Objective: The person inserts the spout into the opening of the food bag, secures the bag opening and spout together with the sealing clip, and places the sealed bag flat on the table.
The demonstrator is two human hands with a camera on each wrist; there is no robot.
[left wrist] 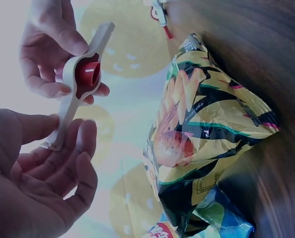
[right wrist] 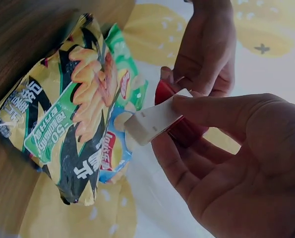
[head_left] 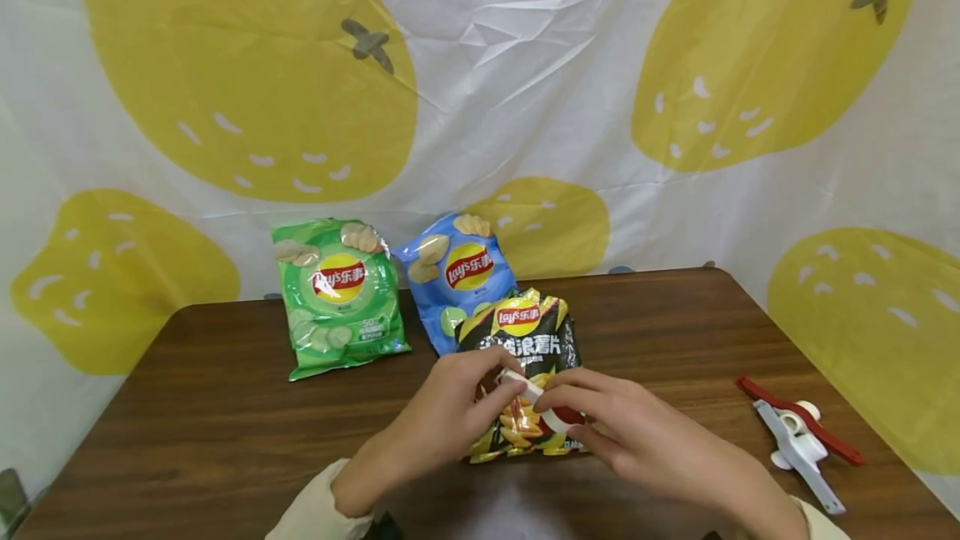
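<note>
Pair of pale sleeves, one at each side, nearest to me.

Left hand: thumb and fingers pinching one end of the held clip.

Right hand: thumb on the white bar, fingers behind, beside the spout; the two hands near each other, joined by the piece between them.

Bag clip, one, white bar with red pouring spout: held up in front of the black-and-gold chip packet. Probably light, stiff plastic, smooth and a little slippery; best taken by the flat bar at either side of the spout.

Loose clips, two, crossing, right side of the worktop: one red bar, one pale grey bar, white round fittings about them.

Lay's packet, black and gold: standing, glossy, presumably soft and crushable.

Lay's packet, blue: behind, partly hidden.

Lay's packet, green: left of the blue, leaning back.

Cloth backdrop: white, yellow fruit print.
</note>
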